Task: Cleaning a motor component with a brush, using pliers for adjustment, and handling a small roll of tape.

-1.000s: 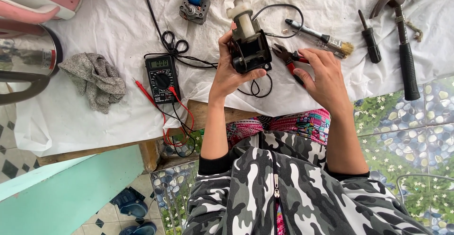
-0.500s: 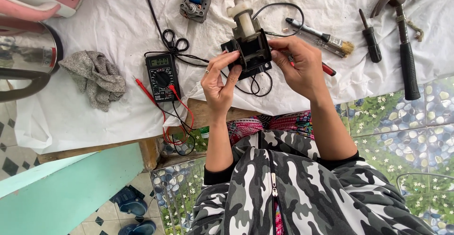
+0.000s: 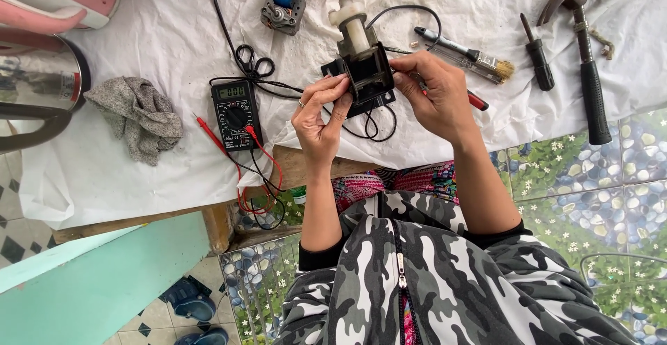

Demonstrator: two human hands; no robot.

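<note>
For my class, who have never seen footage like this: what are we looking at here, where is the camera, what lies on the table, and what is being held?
The camera sits on a person's head and looks straight down, so you see their own arms and camouflage jacket at the bottom. There is no machine at work, only two bare hands. The left hand and right hand grip a small black motor unit with a white cylinder on top, one hand at each side. A white cloth covers the table. On it lie a multimeter with red and black leads, a grey rag, a second small motor with a blue coil, a paintbrush, a screwdriver and a hammer. A red-handled tool pokes out beside the right hand.
</note>
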